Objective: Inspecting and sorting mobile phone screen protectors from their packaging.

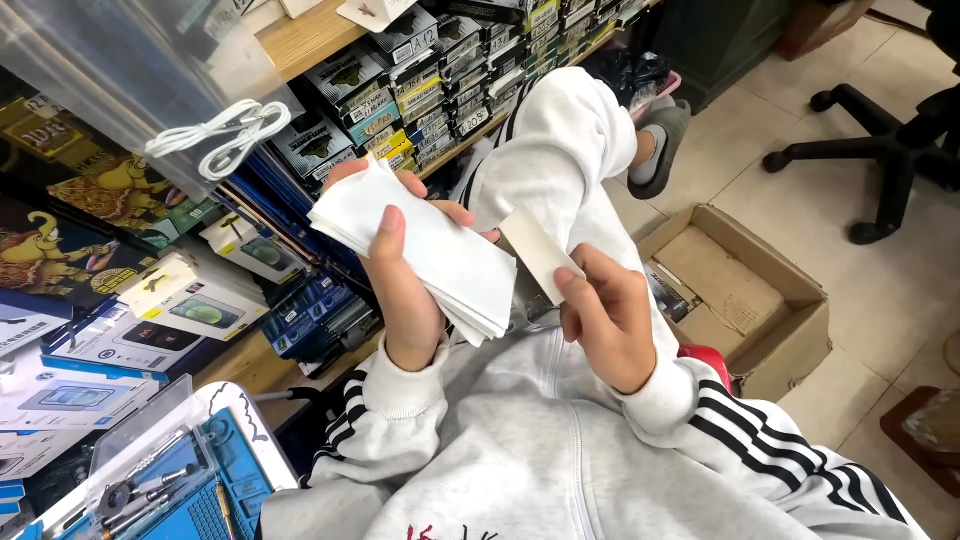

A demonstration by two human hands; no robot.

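Grey-sleeved left hand (400, 270) grips a thin, floppy stack of white paper sheets (425, 250) edgewise while right hand (605, 320) pinches one light white strip (538, 255).

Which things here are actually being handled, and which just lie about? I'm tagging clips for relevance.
In hand:
- thick stack of flat white sleeves, gripped by the left hand
- single pale rectangular strip, pinched by the right hand

Lying about:
- open brown cardboard box on the floor
- coiled white cable
- blue work mat with tools
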